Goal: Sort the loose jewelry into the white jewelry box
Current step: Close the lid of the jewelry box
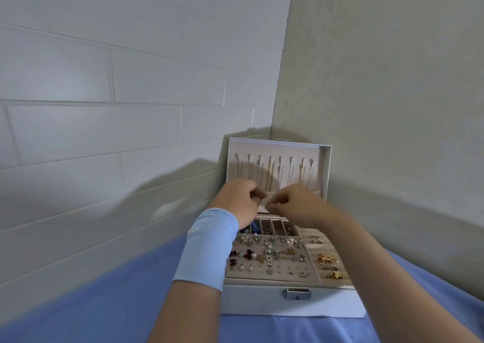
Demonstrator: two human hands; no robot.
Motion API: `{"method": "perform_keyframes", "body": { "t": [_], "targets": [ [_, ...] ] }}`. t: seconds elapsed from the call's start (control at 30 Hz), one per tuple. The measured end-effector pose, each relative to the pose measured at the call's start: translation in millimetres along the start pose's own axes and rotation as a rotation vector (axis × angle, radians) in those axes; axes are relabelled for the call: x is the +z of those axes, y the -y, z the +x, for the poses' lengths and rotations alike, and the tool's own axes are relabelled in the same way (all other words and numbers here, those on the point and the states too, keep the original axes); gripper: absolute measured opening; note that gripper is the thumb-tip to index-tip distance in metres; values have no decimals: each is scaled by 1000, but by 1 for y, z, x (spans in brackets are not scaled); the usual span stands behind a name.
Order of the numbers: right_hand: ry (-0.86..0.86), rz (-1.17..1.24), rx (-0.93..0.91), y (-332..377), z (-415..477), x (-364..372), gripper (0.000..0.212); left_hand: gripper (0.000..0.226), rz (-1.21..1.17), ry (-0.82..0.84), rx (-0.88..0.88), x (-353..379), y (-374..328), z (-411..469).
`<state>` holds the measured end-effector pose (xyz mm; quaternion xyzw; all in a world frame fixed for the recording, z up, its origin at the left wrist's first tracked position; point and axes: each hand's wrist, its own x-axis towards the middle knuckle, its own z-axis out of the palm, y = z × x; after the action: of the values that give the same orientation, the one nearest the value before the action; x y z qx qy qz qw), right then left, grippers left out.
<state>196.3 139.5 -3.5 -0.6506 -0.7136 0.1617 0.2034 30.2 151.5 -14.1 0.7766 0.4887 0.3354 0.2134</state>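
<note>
Left hand (239, 202), right hand (296, 203): two, perhaps pinching | jewelry box (251, 300): one

A white rectangular jewelry box (262, 302) sits open at lower centre of the frame, its lid (325, 164) upright with thin gold and silver chains (271, 172) hanging inside, its beige tray (285, 277) dotted with small stud earrings (269, 252), gold pieces (327, 258) lodged at the right.
</note>
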Motion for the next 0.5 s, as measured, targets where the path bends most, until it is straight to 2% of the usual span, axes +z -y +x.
{"method": "perform_keyframes", "body": {
  "t": [0.13,0.23,0.3,0.4,0.5],
  "targets": [
    [-190,24,-64,0,-7,-16,15,26,20,-106,74,-5,-5,-3],
    [-337,-155,-144,0,-8,-34,16,34,134,-266,154,-11,-12,-3],
    [-440,-281,-218,2,-5,-53,22,42,225,-304,187,-21,-18,4],
    [-493,-458,-233,6,4,-77,43,54,377,-260,174,-37,-25,27],
    [-369,-592,-170,5,14,-84,65,63,540,-118,100,-44,-26,47]
  ]
}}
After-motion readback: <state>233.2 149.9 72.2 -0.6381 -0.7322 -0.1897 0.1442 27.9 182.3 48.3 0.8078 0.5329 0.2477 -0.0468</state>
